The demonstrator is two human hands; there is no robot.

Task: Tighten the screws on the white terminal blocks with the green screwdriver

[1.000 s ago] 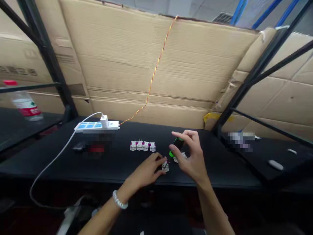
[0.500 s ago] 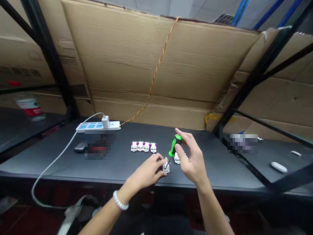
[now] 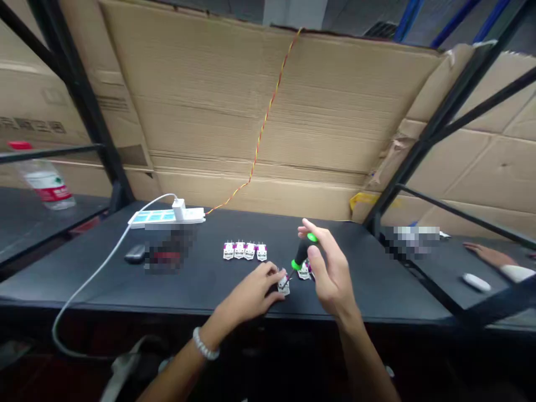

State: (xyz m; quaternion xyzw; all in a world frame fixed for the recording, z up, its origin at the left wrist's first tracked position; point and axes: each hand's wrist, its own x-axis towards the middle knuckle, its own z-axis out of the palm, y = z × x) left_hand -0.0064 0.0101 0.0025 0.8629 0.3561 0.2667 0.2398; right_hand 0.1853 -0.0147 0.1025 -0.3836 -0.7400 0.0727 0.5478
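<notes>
Head view: held a small white module (image 3: 283,286) with purple trim near the front edge of the table (image 3: 188,290), between the fingers of the left hand (image 3: 250,293), curled around its left side. Wore a pale coiled bracelet (image 3: 205,344) at the left wrist. Grasped a green-and-black screwdriver (image 3: 301,255) by the handle with the fingers of the right hand (image 3: 334,273), thumb toward the near side. Tilted the shaft down and leftward to the held module; could not tell, at this size, whether seated in a screw. Showed another module (image 3: 304,271) just right of the shaft, partly hidden by the right hand, and a row of four similar modules (image 3: 245,251) side by side farther back, beyond the left hand. Included, at the left of the table, a dark rounded object (image 3: 135,254) beside a pixelated patch, and behind these a white power strip (image 3: 195,215) with a plug (image 3: 178,209) and a white cable (image 3: 84,286) looping below the front edge. Displayed a twisted red-and-yellow wire (image 3: 263,128) against the cardboard (image 3: 201,123), a red-capped bottle (image 3: 50,187) at far left, and at far right a co-worker's hand (image 3: 492,255) near a white oblong object (image 3: 476,282).
</notes>
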